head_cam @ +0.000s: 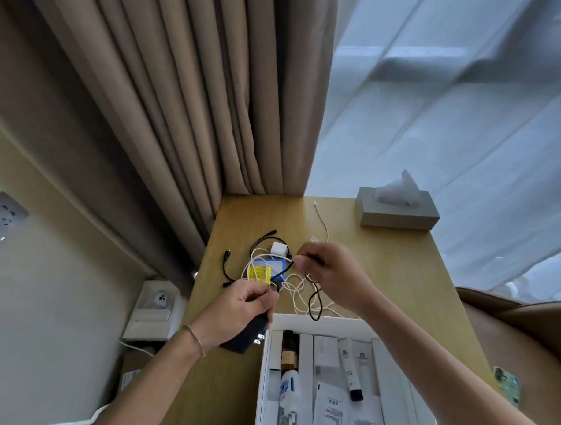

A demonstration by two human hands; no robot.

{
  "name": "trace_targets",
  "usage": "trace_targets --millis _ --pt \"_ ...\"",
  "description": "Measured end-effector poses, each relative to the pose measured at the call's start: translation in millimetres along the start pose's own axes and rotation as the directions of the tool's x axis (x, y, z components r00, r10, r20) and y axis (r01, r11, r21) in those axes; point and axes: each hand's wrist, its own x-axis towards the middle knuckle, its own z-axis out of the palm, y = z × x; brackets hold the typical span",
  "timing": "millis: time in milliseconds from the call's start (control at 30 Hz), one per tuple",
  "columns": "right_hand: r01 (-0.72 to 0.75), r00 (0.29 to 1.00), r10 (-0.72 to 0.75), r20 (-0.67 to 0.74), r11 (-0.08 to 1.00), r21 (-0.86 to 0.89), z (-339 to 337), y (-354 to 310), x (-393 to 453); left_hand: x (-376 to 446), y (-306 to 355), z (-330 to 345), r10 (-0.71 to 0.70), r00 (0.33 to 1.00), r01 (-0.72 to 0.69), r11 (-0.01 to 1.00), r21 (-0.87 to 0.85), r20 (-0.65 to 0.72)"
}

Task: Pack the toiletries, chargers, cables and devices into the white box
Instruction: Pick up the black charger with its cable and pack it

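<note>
Two hands [244, 304] [332, 274], one white box [265, 371], one tissue box [398, 216], one white charger [280, 249].

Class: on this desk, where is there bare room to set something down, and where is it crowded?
Free: the desk between the tissue box and the right hand; also the back strip by the curtain. Crowded: the cables between both hands, beyond the white box.

Single head-mounted wide-angle view, directed forward and steeply downward over the worktop [402, 271] at close range; curtains [189, 104] are seen beyond its far edge.
</note>
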Motion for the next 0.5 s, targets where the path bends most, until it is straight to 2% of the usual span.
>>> trace_targets --millis 67,100,267,400,500 --pt "0.0 0.998 0.002 -0.063 0.999 0.035 -5 -9 6 -6 1 -2 0.02 1.0 -0.021 0.995 0.099 0.004" --pt "0.011 0.998 -0.008 -0.063 0.999 0.045 -8 -14 9 -9 2 -3 0.028 1.0 -0.029 0.996 0.089 0.006" --pt "0.102 0.99 -0.106 0.094 0.994 0.043 -10 -40 8 -18 17 -4 0.155 0.987 -0.145 0.969 -0.198 0.036" --pt "0.121 0.992 -0.124 0.023 0.986 0.111 -18 -53 13 -24 24 -4 0.247 0.969 -0.239 0.912 -0.333 -0.018" --pt "0.119 0.993 -0.113 -0.046 0.979 0.163 -24 -58 14 -29 23 -7 0.28 0.958 -0.214 0.844 -0.493 0.064"
